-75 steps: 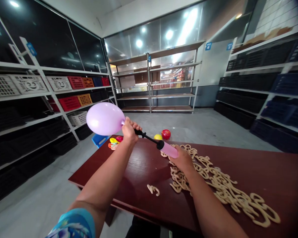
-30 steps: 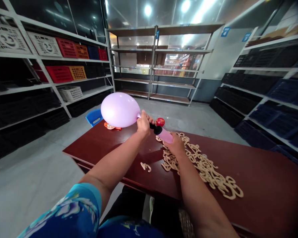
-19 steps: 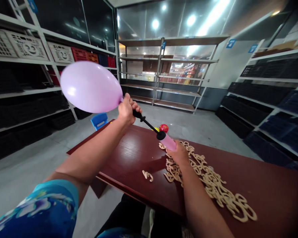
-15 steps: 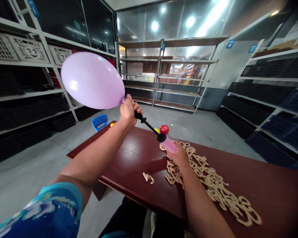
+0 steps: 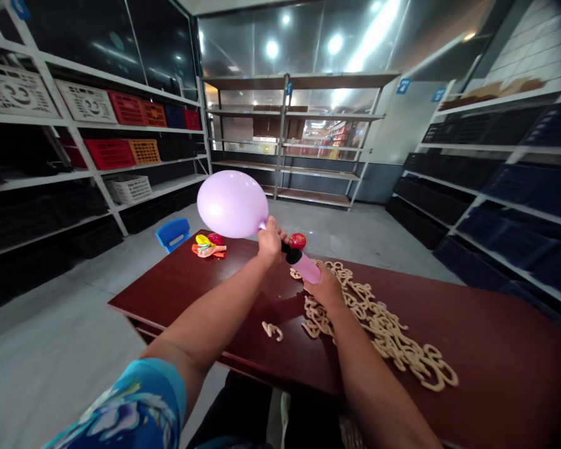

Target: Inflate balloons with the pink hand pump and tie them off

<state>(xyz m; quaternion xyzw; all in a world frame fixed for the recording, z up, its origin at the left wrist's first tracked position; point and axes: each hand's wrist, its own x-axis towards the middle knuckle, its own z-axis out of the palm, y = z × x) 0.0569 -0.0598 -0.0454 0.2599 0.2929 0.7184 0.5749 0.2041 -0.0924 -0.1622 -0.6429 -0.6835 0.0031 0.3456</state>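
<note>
Left hand (image 5: pixel 269 243) pinched purple balloon (image 5: pixel 232 204) by neck, at black end of pink pump (image 5: pixel 305 268). Right hand (image 5: pixel 326 287) wrapped around pump barrel. Beige curly pieces (image 5: pixel 393 335) lay on brown table (image 5: pixel 172 290).

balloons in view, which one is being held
The blown-up light purple balloon, its neck in the left hand. The round red one shows beyond that hand, and the limp ones lie on the table.
</note>
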